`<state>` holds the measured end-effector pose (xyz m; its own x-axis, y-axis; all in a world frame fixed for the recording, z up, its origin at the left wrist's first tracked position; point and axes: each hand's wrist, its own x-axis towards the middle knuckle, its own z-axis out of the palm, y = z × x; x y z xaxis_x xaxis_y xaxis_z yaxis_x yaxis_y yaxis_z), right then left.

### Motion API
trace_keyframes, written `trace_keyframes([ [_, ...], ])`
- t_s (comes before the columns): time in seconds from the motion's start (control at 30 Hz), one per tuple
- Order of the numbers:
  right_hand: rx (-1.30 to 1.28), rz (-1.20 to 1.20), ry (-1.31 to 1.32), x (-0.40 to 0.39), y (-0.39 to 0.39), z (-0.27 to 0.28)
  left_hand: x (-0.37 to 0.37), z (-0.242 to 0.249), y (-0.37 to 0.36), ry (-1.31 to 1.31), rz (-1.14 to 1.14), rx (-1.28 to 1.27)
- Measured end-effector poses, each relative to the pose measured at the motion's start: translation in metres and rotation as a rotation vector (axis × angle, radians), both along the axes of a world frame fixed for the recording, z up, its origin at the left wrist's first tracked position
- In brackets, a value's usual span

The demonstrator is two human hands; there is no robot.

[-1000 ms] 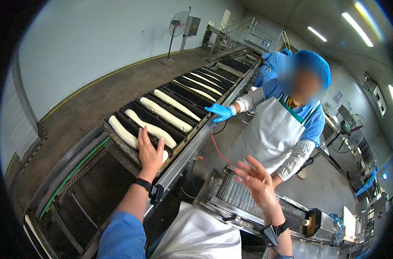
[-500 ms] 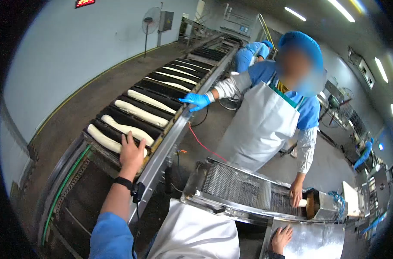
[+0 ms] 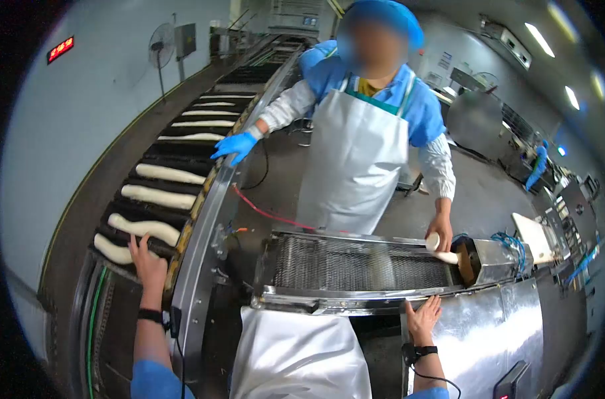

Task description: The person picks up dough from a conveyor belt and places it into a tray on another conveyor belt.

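Note:
My left hand lies over the end of the nearest long dough strip, fingers stretched out and apart. Its fingertips reach the edge of a second, wavy dough strip just behind. Both strips lie in dark trays on the conveyor line. My right hand is open, resting at the edge of a shiny metal cover beside the short mesh belt. Across from me, a co-worker's bare hand holds a piece of dough at the belt's right end; their gloved hand touches the conveyor rail.
More dough strips lie in trays farther along the conveyor. A metal rail runs along its near side. The co-worker in a white apron stands behind the mesh belt. A red hose hangs between the two lines.
My view has turned to the right. The co-worker's bare hand has lifted a dough piece off the mesh belt. My left hand stays at the nearest strip; my right hand stays by the metal cover.

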<state>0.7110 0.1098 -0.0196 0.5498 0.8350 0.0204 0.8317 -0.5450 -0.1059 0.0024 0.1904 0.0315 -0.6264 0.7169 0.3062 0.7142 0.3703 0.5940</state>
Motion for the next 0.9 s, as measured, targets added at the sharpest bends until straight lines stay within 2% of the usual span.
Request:
trace_keyframes([
  [0.03, 0.011, 0.004, 0.015, -0.001, 0.000, 0.001, 0.002, 0.008, -0.006, -0.085, -0.041, 0.000],
  [0.2, 0.074, -0.004, 0.014, 0.008, 0.001, -0.010, 0.000, -0.002, -0.019, 0.026, -0.019, 0.024],
  [0.33, 0.096, -0.030, 0.028, -0.003, -0.001, 0.012, -0.006, -0.010, -0.031, 0.043, 0.045, -0.034],
  [0.4, 0.107, -0.012, 0.028, -0.006, -0.002, 0.015, 0.007, 0.007, -0.038, 0.003, 0.089, -0.037],
  [0.43, 0.112, -0.017, 0.033, -0.004, -0.006, 0.014, 0.000, -0.004, -0.042, 0.087, 0.084, -0.008],
  [0.5, 0.141, -0.003, 0.043, -0.006, -0.005, 0.013, 0.024, 0.019, -0.058, 0.013, 0.108, -0.026],
  [0.6, 0.111, 0.006, 0.078, -0.005, -0.006, 0.014, 0.030, 0.016, -0.071, 0.099, 0.115, -0.007],
  [0.63, 0.093, -0.003, 0.084, -0.006, -0.005, 0.016, 0.020, 0.000, -0.074, 0.139, 0.091, 0.026],
  [0.67, 0.069, -0.009, 0.088, -0.005, -0.004, 0.019, 0.044, 0.028, -0.080, 0.181, 0.169, -0.104],
  [0.7, 0.042, -0.019, 0.094, -0.005, -0.004, 0.019, 0.050, 0.033, -0.081, 0.264, 0.216, -0.173],
  [0.8, 0.009, -0.035, 0.058, -0.002, 0.000, 0.011, 0.039, 0.022, -0.079, 0.226, -0.130, 0.139],
  [0.9, -0.002, -0.055, 0.033, -0.005, 0.003, 0.015, 0.059, 0.025, -0.069, 0.289, -0.206, 0.135],
])
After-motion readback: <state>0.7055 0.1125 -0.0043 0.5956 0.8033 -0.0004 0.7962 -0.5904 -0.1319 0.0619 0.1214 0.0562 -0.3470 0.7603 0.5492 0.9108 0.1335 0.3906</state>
